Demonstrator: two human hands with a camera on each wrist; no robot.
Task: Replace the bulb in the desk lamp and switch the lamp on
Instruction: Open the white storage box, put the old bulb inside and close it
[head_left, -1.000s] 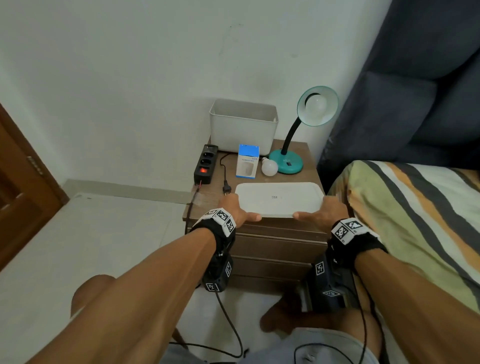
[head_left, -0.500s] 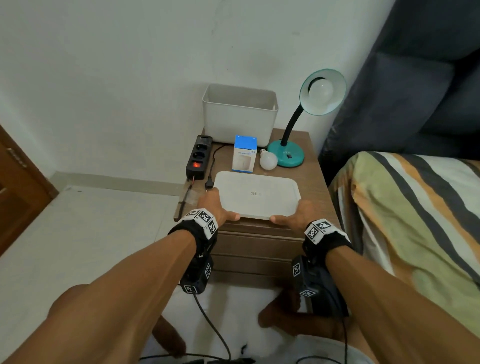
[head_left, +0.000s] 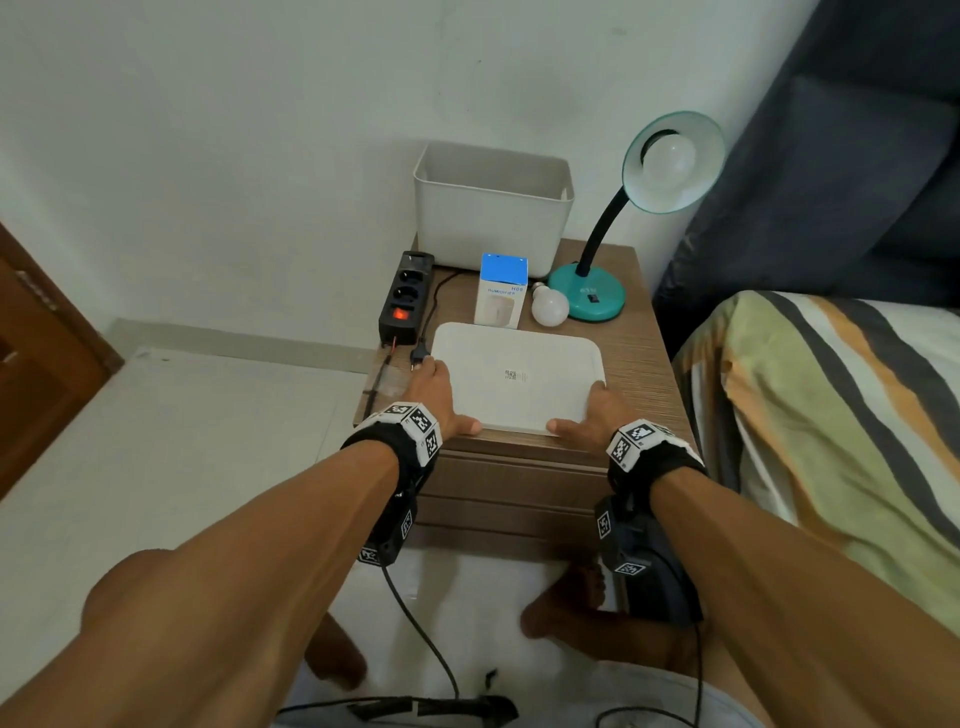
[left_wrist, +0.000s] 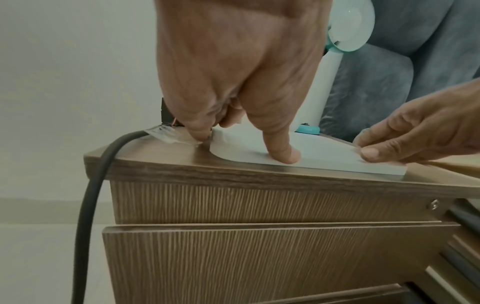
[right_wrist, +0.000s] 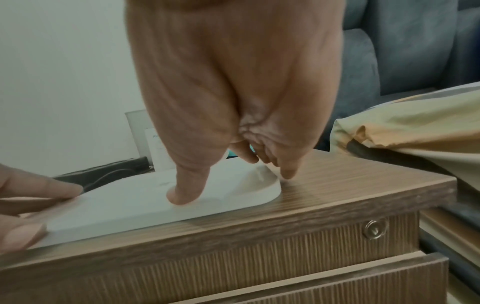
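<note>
The white tray (head_left: 519, 379) fills the front of the nightstand (head_left: 644, 358). Behind it, box (head_left: 501, 291), spare bulb (head_left: 549, 306) and lamp base (head_left: 589, 293) stand crowded (bin (head_left: 488, 208) behind them); power strip (head_left: 408, 296) lines the left edge.

teal desk lamp (head_left: 587, 296) upright, unlit, bulb fitted; spare white bulb (head_left: 549, 305) lying beside its base.

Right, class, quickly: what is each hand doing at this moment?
Left hand: holds the left edge of the white lid, thumb on top.
Right hand: holds the lid's right edge, thumb on top.
</note>
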